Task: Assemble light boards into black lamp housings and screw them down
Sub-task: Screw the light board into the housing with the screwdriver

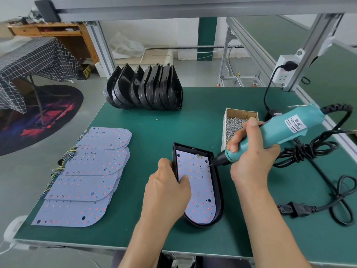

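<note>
so you've got the black lamp housing [217, 182] lying flat on the green mat [193, 122], lower middle of the frame, with a light board [199, 188] sitting inside it. your left hand [166, 192] grips the housing's left wall, thumb pressed down on the board. your right hand [251, 153] is just to the right of the housing, wrapped round the teal electric screwdriver [270, 136], and the bit tip is touching the board near its upper right edge. the box of screws [234, 124] sits right behind that hand. the spare light boards [87, 176] are fanned out over on the left side of the mat, well apart from both hands, and the row of empty housings [144, 89] stands on edge at the top middle.
</note>
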`<move>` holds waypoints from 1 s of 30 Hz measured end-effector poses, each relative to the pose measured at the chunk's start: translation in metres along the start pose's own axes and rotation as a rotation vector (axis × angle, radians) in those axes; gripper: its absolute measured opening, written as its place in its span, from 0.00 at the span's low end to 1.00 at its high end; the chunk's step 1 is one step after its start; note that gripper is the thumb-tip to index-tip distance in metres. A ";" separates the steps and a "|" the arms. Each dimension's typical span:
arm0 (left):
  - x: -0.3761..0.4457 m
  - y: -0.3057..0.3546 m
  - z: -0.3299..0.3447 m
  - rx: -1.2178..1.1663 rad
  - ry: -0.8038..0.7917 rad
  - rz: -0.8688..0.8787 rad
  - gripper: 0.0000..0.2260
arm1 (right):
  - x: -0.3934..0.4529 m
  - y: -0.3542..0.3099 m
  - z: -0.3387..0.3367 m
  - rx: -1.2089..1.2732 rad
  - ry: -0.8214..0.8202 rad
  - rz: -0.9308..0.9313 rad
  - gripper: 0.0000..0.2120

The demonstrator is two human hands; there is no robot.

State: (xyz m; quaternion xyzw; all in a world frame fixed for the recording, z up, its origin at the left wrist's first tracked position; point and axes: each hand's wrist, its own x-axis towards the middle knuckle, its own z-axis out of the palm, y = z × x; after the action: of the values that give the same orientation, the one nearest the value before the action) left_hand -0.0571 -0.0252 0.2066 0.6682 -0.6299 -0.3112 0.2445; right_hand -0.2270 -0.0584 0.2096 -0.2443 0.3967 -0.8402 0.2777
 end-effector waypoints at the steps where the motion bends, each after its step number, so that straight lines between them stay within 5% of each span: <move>1: 0.000 0.000 0.000 0.001 -0.001 -0.002 0.08 | 0.000 0.000 0.000 -0.003 -0.003 0.002 0.08; 30: 0.002 -0.003 0.002 -0.012 0.013 -0.003 0.08 | 0.003 0.006 0.000 -0.065 -0.041 0.003 0.11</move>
State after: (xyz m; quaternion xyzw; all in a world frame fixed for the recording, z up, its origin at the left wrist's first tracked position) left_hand -0.0568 -0.0265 0.2028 0.6697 -0.6254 -0.3111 0.2522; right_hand -0.2274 -0.0635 0.2049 -0.2696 0.4184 -0.8213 0.2788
